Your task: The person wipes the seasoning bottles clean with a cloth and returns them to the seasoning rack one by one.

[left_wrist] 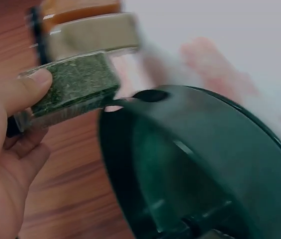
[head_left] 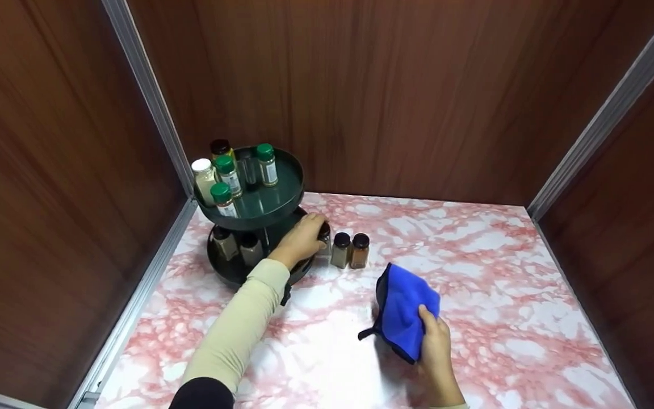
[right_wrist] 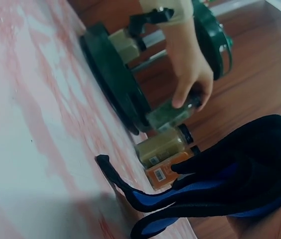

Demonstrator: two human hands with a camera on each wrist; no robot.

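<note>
Left hand (head_left: pixel 301 241) pinching a herb jar (left_wrist: pixel 78 82), right hand (head_left: pixel 436 341) gripping a blue cloth (head_left: pixel 405 307).
At far left, a two-tier green rack (head_left: pixel 259 220) bears bottles (head_left: pixel 228 180); just beside its lower tier's right edge, the herb jar sits between the left thumb and fingers. Right of that stand a tan-filled jar (head_left: pixel 340 257) and an orange-filled jar (head_left: pixel 359 258); nearer and farther right is the black-edged cloth.

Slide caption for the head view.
Left hand grips a jar beside a tiered green tray; right hand holds a blue cloth.
</note>
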